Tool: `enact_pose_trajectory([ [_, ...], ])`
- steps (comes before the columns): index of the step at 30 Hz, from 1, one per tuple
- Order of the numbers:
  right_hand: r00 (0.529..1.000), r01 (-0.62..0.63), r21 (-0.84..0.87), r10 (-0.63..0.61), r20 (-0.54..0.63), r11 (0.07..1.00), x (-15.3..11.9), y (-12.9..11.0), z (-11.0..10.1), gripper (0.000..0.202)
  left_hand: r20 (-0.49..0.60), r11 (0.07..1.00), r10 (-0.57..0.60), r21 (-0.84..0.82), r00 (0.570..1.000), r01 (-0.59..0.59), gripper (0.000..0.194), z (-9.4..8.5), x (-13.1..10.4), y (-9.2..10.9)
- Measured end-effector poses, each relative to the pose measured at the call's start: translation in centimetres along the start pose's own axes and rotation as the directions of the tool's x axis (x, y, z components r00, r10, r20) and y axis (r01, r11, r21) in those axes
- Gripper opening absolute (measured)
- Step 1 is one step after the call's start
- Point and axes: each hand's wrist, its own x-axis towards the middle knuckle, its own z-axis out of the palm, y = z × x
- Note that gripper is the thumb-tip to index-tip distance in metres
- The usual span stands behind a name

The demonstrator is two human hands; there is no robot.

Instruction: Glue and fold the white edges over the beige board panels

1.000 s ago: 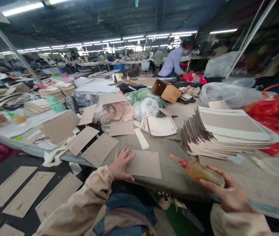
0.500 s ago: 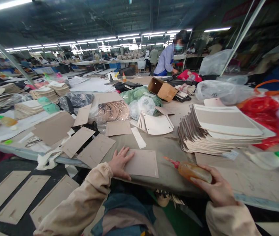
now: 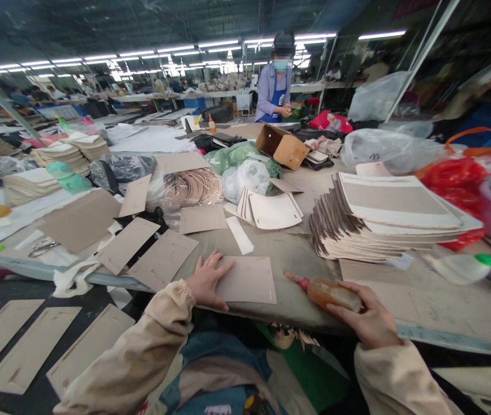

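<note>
My left hand lies with its fingers spread on the left side of a flat beige panel at the table's front edge. Faint marks run along the panel's borders. To the right, my right hand is wrapped around the base of a glue bottle full of amber liquid. The bottle is tilted nearly flat, its red nozzle pointing left toward the panel but apart from it. A white strip lies just behind the panel.
On the right stands a tall stack of panels, with a green-capped bottle beside it. More beige panels lie to the left, others on a dark lower surface. A co-worker stands across the table, behind an open cardboard box.
The view has shifted slightly. The co-worker has straightened up from leaning and brought their hands together. My hands keep nearly the same places on the panel and the bottle.
</note>
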Motion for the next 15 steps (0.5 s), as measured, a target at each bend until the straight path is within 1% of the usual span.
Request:
enact_pose_trajectory([
  [5,1.000,-0.013,0.010,0.014,-0.010,1.000,-0.02,-0.15,-0.07,0.053,-0.049,1.000,0.009,-0.025,0.999,-0.011,0.121,0.61,-0.09,-0.19],
  [8,0.998,-0.052,0.026,0.053,-0.016,0.998,0.05,-0.41,-0.16,0.054,-0.056,0.999,0.014,-0.045,0.998,-0.017,0.122,0.72,-0.08,-0.25],
  [13,0.982,-0.185,0.216,0.186,0.017,0.959,0.24,-0.74,-0.51,0.058,-0.037,0.996,0.009,-0.083,0.999,-0.012,0.123,0.26,-0.20,-0.21],
  [15,0.977,-0.207,0.318,0.211,0.024,0.925,0.23,-0.65,-0.65,0.059,-0.041,0.995,0.018,-0.100,0.999,-0.022,0.124,0.16,-0.27,-0.23],
])
